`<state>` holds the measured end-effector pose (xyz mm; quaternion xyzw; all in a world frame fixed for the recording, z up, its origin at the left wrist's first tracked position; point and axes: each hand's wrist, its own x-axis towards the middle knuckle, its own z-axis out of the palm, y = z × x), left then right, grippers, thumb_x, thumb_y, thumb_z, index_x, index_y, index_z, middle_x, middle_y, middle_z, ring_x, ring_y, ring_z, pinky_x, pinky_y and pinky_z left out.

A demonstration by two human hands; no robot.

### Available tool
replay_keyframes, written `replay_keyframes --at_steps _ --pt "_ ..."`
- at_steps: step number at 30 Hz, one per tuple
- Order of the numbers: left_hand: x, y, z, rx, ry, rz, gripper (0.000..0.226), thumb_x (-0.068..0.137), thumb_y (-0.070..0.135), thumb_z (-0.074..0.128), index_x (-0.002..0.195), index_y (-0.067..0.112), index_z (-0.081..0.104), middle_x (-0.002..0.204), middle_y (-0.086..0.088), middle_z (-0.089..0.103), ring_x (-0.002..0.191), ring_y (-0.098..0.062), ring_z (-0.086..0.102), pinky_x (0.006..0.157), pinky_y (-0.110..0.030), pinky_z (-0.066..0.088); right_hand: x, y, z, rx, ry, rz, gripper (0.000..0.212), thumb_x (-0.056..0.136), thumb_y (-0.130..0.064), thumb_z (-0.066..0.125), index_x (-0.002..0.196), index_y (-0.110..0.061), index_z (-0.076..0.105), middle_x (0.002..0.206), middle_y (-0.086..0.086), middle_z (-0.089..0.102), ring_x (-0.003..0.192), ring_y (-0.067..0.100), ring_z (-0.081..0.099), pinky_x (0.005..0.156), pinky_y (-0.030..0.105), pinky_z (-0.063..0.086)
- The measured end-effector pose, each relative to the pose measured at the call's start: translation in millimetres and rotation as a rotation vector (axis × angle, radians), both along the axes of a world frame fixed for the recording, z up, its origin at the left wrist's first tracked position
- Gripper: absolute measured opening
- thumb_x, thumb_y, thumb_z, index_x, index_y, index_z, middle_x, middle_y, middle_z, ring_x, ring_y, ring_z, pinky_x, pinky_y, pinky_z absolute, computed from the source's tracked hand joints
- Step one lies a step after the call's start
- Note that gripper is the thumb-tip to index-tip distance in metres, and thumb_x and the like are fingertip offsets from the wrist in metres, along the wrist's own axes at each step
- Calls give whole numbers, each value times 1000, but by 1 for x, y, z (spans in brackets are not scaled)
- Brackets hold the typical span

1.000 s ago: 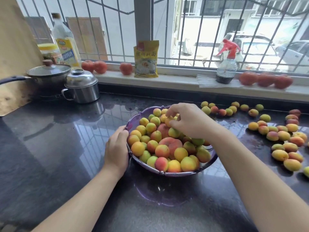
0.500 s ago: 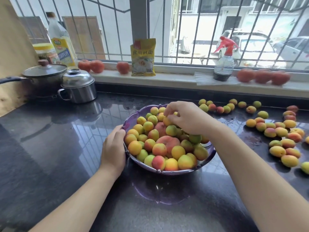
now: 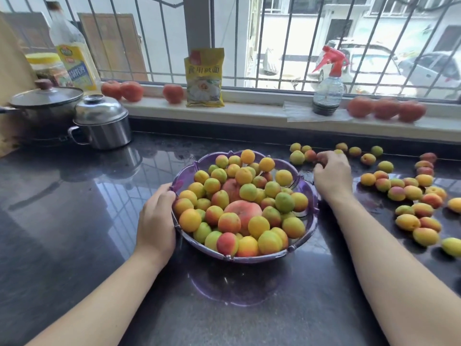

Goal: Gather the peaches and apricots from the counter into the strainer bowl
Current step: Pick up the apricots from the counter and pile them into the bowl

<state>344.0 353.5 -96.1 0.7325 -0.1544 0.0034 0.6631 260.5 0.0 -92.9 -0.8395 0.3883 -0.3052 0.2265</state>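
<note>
Head view looks down on a dark, glossy stone counter (image 3: 74, 233) that mirrors the window bars. Nearest you, your left hand (image 3: 157, 218) curls against the left rim of the purple strainer bowl (image 3: 313, 216), gripping it; the bowl sits mid-counter, heaped with apricots (image 3: 229, 222) and at least one larger pink peach (image 3: 245, 211). To the bowl's right, your right hand (image 3: 333, 174) reaches over the counter, fingertips curled onto a reddish apricot (image 3: 321, 159) in the back row; it seems to be pinching it, though the fingers hide most of the fruit. More loose apricots (image 3: 414, 193) lie scattered across the counter's right side, apart from the bowl. Farther back on the left stand a lidded steel pot (image 3: 102, 123) and a dark lidded pan (image 3: 45, 103), with an oil bottle (image 3: 74, 56) behind them. Along the pale windowsill (image 3: 262, 113) sit red tomatoes (image 3: 385, 109), a yellow packet (image 3: 204, 78) and a red-topped spray bottle (image 3: 329, 83). Beyond the barred window (image 3: 274, 33), parked cars (image 3: 429, 68) stand in a bright street.
</note>
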Motion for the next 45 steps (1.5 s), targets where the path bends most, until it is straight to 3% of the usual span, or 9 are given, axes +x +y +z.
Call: replay_keyframes --at_steps 2,7,11,15,21,27,32,38,45 --pt "2 0 -2 -17 16 -9 37 88 38 40 86 19 72 82 7 72 89 -20 64 83 -42 49 8 2 0 -93 85 15 30 95 -20 57 124 -12 61 130 18 52 111 44 56 94 49 46" --pt "-3 -3 2 30 -40 23 29 96 28 41 85 17 66 71 27 66 72 9 56 67 -12 41 28 5 2 -303 321 163 43 100 -30 58 140 -18 50 137 14 46 109 46 58 80 50 50" --pt "-1 -1 1 25 -22 30 34 89 33 38 87 19 68 77 18 68 76 1 56 75 -23 44 37 -4 1 -291 408 193 44 102 -27 51 146 -27 46 142 10 43 113 44 57 84 50 51" --pt "-3 -1 2 23 -17 21 36 89 34 37 90 19 69 83 11 70 78 -3 58 81 -38 46 35 -5 -4 -243 280 168 39 97 -19 58 136 -20 50 127 15 46 102 46 57 80 52 51" --pt "-9 -2 9 28 -16 23 29 88 34 37 82 31 65 74 32 66 74 11 57 74 -15 44 20 -2 -2 -34 -94 231 43 94 -18 68 136 -15 56 123 15 51 95 26 56 87 37 45" --pt "-6 -1 7 23 20 9 32 86 37 40 85 25 70 76 22 70 74 4 59 78 -35 47 -10 32 79 349 -360 496 34 95 -14 69 126 -25 63 117 6 69 86 14 71 84 44 59" --pt "-6 5 8 -18 79 -24 37 69 51 50 89 29 72 91 -14 72 91 -37 65 90 -66 51 -24 85 134 322 -205 859 39 93 -10 69 131 -18 62 116 0 71 97 16 74 85 27 59" --pt "-10 5 11 12 84 -10 25 77 43 48 87 30 68 86 -5 72 87 -25 64 89 -60 51 -8 126 120 -125 232 899 36 91 -29 73 126 -34 65 114 -14 66 102 3 61 90 31 56" --pt "-9 4 11 12 79 -4 24 79 40 47 86 30 67 88 -12 72 96 -41 65 87 -64 53 8 153 93 -448 385 907 36 93 -38 67 129 -37 60 118 -10 55 116 15 42 94 35 43"
